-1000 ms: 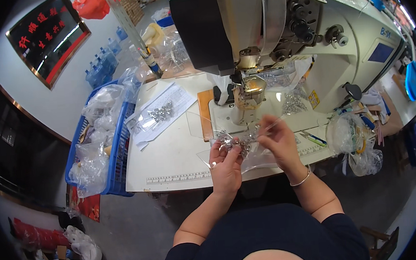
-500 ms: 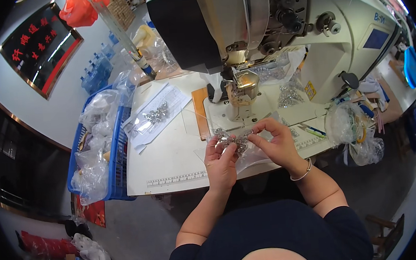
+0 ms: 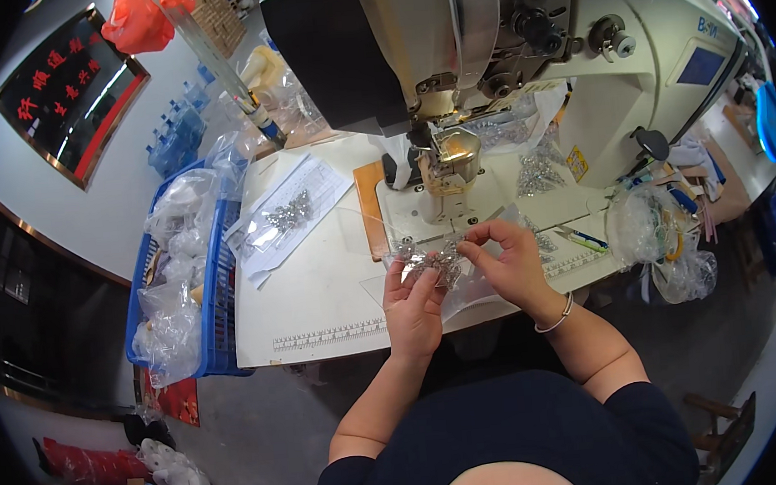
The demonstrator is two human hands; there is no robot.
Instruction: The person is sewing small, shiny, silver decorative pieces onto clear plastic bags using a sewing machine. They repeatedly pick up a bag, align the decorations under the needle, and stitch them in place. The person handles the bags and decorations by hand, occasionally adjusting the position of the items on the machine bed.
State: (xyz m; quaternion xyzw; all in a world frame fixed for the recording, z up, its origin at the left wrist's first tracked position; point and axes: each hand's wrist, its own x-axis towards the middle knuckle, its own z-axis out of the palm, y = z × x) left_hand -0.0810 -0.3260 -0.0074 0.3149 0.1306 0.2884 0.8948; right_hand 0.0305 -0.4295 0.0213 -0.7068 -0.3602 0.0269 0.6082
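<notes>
A big white sewing machine [image 3: 519,59] fills the back of the table [image 3: 319,293], and a ruler strip [image 3: 327,336] runs along the table's front edge. Toward the left edge lies a flat clear packet of small metal parts [image 3: 287,216] on white paper, and a blue plastic basket [image 3: 213,284] stuffed with clear bags hangs just off that side. At the right end sit bunched clear bags [image 3: 657,240], with a framed dark sign [image 3: 71,94] on the wall beyond the left corner.

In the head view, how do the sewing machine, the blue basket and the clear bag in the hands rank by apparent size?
1. Sewing machine, largest, though nearest the camera.
2. Blue basket.
3. Clear bag, smallest, held by the left hand and right hand.
</notes>
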